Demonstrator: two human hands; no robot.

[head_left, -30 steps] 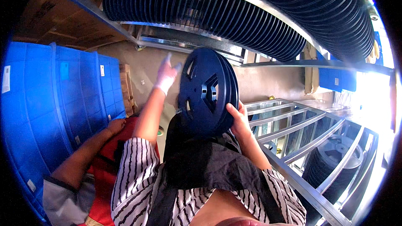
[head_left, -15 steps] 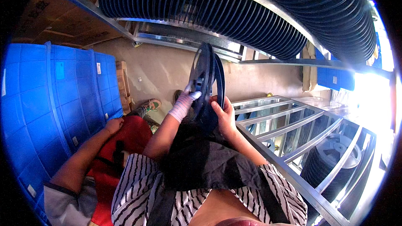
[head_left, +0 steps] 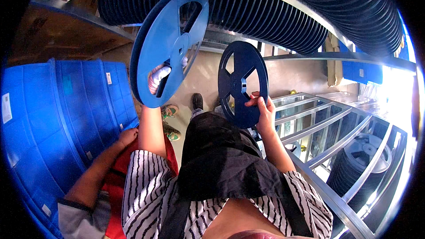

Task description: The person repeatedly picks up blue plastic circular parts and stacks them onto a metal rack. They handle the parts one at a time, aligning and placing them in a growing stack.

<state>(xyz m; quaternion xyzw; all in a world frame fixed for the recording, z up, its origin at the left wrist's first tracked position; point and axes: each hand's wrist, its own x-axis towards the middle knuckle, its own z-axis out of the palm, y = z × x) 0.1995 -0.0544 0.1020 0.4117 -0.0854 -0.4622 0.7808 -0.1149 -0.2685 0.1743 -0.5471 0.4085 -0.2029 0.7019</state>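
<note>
Each of my hands carries a round plastic reel with spoke-like cutouts. On the left, a reel point(head_left: 155, 40) with two flanges is raised and tilted, its face shining blue in the light. My left hand point(head_left: 158, 78), in a striped glove, is closed on it, partly hidden behind the flange, with the fingers showing through a cutout. Lower and to the right is a dark reel point(head_left: 242, 55), also held up on edge. My bare right hand point(head_left: 264, 109) grips the rim of this one, its fingers bent through a cutout. A gap separates the two reels.
Long rows of black reels point(head_left: 265, 15) lie on a metal rack ahead. At right stands a metal frame point(head_left: 330, 117) with stacked reels point(head_left: 367, 150) inside. Blue bins point(head_left: 75, 106) line the left side, where a co-worker's arm point(head_left: 99, 170) is close to mine.
The reels, which were together in front of me, are now apart. My left hand has lifted one up and leftward; my right hand has moved slightly right with the other, its face turned toward me.
</note>
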